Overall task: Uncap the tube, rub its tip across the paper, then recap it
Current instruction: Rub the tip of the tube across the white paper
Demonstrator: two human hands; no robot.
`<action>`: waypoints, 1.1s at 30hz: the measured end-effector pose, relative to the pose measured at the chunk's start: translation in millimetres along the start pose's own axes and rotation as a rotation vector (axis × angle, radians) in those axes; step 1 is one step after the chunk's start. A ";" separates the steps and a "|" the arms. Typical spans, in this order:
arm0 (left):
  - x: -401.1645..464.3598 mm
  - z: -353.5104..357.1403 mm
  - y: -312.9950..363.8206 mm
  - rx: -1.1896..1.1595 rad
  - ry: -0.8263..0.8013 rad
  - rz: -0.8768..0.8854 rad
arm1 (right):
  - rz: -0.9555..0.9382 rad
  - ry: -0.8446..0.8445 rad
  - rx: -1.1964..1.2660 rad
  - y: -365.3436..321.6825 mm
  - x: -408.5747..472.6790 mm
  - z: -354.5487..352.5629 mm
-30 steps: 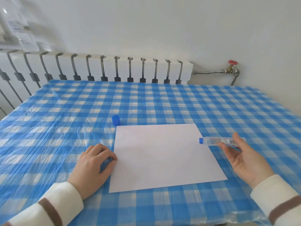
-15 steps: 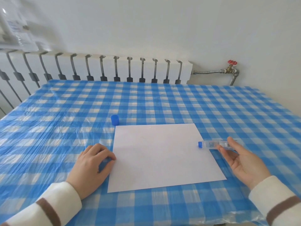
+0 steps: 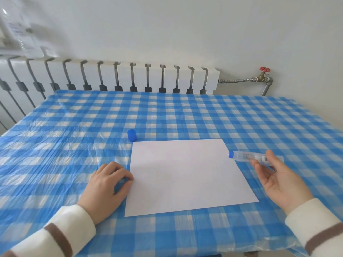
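- Head view: the tube (image 3: 248, 157) is clear, with a printed label and a blue tip at its left end. Its long axis runs nearly level, left to right, and the blue tip points left toward the paper (image 3: 185, 175), sitting just at the paper's right edge near the far right corner.
- The right hand (image 3: 278, 179) is palm up with fingers loosely bent; its grip pinches the tube's right end between thumb and fingertips, so most of the tube's length sticks out to the left of the grip. Whether the tip touches the paper cannot be told.
- The blue cap (image 3: 132, 135) is off the tube and stands upright on the tabletop (image 3: 185, 115), just beyond the paper's far left corner and well apart from the tube.
- The left hand (image 3: 107, 184) rests knuckles up on the tabletop at the paper's left edge, fingers curled under, thumb and forefinger touching the edge of the sheet. Whether that grip actually pinches the paper cannot be told.
- The white paper lies flat on the blue-and-white checked cover, between the two hands.
- Both wrists show white sleeves with a brown band.
- A white radiator (image 3: 111, 76) stands behind the tabletop, with a pipe and a red valve (image 3: 264, 69) to its right.
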State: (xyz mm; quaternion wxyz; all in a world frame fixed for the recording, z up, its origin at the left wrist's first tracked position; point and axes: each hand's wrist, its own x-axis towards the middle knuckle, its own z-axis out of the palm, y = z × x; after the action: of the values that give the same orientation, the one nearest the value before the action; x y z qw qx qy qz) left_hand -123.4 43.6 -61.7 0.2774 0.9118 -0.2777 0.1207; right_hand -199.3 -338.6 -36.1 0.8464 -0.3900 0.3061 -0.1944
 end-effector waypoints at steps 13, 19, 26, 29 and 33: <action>-1.3 -1.2 -0.6 -0.056 0.024 -0.011 | 0.252 -0.361 -0.136 75.7 -76.2 79.3; -2.8 -0.9 -1.8 -0.067 0.028 -0.015 | 0.287 -0.457 -0.236 107.8 -97.9 97.1; -1.5 0.4 -2.6 -0.081 0.040 -0.009 | 0.297 -0.510 -0.316 122.6 -106.5 97.5; -1.5 0.3 -2.2 -0.085 0.042 -0.008 | 0.296 -0.507 -0.344 124.2 -106.7 95.8; -1.5 0.8 -2.3 -0.085 0.044 -0.012 | 0.285 -0.507 -0.357 122.3 -106.8 92.3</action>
State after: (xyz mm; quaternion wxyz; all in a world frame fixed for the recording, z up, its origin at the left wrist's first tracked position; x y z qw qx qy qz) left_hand -123.2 45.3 -63.9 0.3226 0.8980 -0.2708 0.1271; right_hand -205.1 -152.1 -45.3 0.8326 -0.5212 0.1667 0.0857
